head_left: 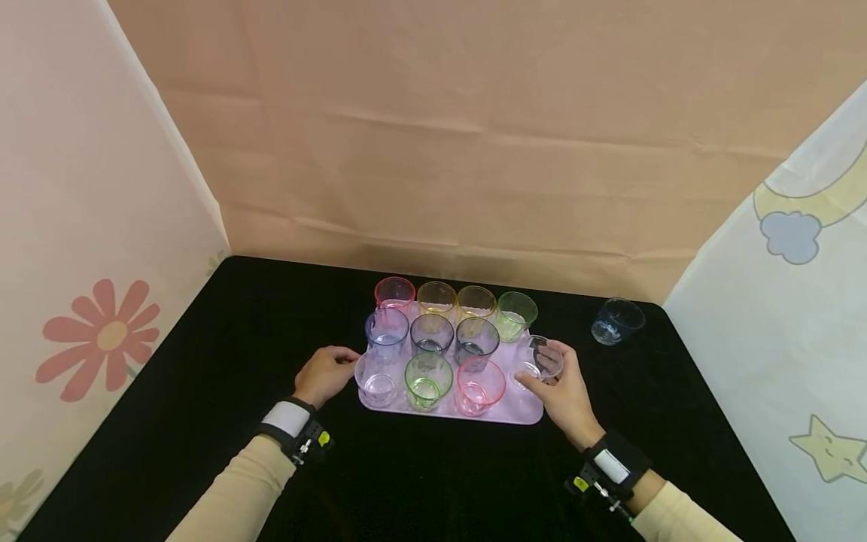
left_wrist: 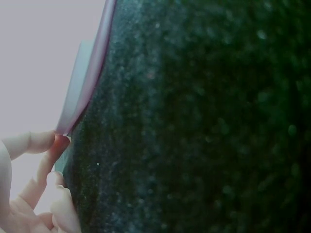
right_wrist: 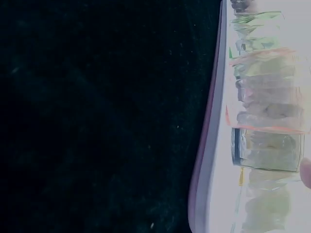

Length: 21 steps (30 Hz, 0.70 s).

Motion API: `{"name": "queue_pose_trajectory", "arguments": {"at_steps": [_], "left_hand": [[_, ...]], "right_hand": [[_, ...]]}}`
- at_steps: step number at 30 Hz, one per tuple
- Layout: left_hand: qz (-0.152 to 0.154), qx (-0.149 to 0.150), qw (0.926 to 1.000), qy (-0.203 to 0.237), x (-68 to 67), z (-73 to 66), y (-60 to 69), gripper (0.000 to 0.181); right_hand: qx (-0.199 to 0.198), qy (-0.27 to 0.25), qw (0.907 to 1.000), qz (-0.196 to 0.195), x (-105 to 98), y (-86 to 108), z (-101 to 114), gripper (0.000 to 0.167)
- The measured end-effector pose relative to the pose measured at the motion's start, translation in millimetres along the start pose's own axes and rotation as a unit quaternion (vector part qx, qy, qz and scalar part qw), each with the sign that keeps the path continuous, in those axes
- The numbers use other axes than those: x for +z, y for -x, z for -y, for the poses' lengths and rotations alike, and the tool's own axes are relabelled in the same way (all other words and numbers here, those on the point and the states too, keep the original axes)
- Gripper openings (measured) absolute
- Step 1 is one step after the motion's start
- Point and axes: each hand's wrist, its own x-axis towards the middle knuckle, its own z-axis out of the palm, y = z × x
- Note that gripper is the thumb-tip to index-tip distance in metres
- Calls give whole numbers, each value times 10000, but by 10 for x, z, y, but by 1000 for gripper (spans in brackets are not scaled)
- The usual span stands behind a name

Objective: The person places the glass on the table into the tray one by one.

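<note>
A pale purple tray (head_left: pixel 520 410) bears several rows of coloured tumblers. At its left edge my left hand (head_left: pixel 325 374) pinches the rim between thumb and fingertips, beside a clear tumbler (head_left: pixel 376 385). The left wrist view shows the pinched tray rim (left_wrist: pixel 97 63) up close. On the right side my right hand (head_left: pixel 565 395) grips another clear tumbler (head_left: pixel 538 360) between thumb and fingers, over the tray's right part. Whether that tumbler touches the tray, I cannot tell. Only a fingertip (right_wrist: pixel 306 172) of the right hand shows in the right wrist view.
Nearest the front stand a green tumbler (head_left: pixel 428 385) and a pink tumbler (head_left: pixel 479 391). Blue, dark, red, yellow and green tumblers stand behind. A dark bluish tumbler (head_left: pixel 616 322) sits tilted-looking on the black table (head_left: pixel 420 482), right of the tray. Paper walls enclose the table.
</note>
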Motion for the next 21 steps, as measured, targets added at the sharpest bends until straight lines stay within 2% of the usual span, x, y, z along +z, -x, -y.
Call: {"name": "queue_pose_trajectory", "arguments": {"at_steps": [9, 15, 21], "left_hand": [[-11, -46, 10000, -12, 17, -9, -10, 33], [-32, 89, 10000, 11, -7, -21, 18, 31], [-136, 112, 9998, -40, -13, -17, 29, 29]], "right_hand": [[42, 198, 9998, 24, 139, -37, -20, 80], [-183, 83, 9998, -5, 195, -68, -27, 80], [-203, 113, 9997, -59, 223, -110, -20, 79]]}}
